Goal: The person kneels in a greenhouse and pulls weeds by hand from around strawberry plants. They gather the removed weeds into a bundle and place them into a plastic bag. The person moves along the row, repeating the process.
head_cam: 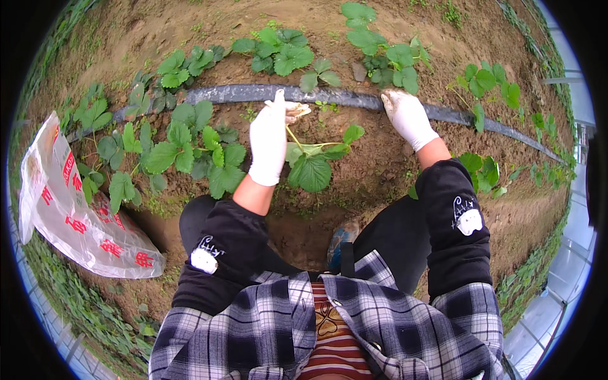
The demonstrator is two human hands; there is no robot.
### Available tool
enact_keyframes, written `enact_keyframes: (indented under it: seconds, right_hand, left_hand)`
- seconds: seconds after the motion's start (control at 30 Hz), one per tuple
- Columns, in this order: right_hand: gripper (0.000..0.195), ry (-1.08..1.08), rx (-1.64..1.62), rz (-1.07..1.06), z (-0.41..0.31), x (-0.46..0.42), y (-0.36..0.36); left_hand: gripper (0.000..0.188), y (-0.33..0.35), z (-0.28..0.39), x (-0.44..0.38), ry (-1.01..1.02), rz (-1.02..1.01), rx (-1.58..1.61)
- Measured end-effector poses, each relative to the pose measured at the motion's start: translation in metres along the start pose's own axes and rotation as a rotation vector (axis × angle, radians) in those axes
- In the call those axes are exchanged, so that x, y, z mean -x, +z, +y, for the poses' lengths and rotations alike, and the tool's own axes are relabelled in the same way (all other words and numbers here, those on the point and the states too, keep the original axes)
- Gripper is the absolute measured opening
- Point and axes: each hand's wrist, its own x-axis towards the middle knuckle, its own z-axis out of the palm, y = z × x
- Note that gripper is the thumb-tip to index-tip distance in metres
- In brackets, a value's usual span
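Note:
My left hand (pixel 270 142), in a white glove with soiled fingertips, is above the soil just in front of a black irrigation hose (pixel 228 94). A thin strawberry stalk (pixel 295 137) runs from its fingers down to green strawberry leaves (pixel 311 171) that hang below and to the right. My right hand (pixel 407 118), gloved likewise, rests its curled fingers at the hose, just below a strawberry plant (pixel 401 61). Its fingertips point down, and whatever may be between them is hidden.
More strawberry plants (pixel 183 152) grow along both sides of the hose. A clear plastic bag (pixel 95 223) with red printing stands on the left. A blue shoe (pixel 343 242) is in the furrow between my knees. Greenhouse framing (pixel 572 223) curves along the right rim.

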Motion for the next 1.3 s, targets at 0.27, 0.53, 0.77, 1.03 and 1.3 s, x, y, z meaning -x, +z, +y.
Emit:
enact_keyframes:
  seconds: [0.27, 0.53, 0.77, 1.03, 1.3]
  right_hand:
    - [0.026, 0.064, -0.019, -0.291, -0.026, -0.001, -0.019]
    - [0.033, -0.209, -0.006, 0.086, -0.021, -0.059, 0.023]
    - [0.040, 0.002, 0.130, -0.030, -0.034, -0.079, 0.035]
    - [0.030, -0.047, -0.296, -0.035, -0.042, -0.035, 0.012]
    - [0.030, 0.225, -0.219, -0.044, 0.006, -0.066, -0.007]
  left_hand:
    - [0.015, -0.007, -0.032, 0.011, 0.335, 0.260, -0.483]
    - [0.003, -0.015, -0.053, 0.007, 0.633, 0.139, -0.727]
    - [0.005, -0.011, -0.056, 0.004, 0.577, 0.172, -0.728]
    - [0.008, -0.006, -0.053, 0.003, 0.547, 0.231, -0.701]
    - [0.009, -0.006, -0.052, 0.002, 0.550, 0.275, -0.839]
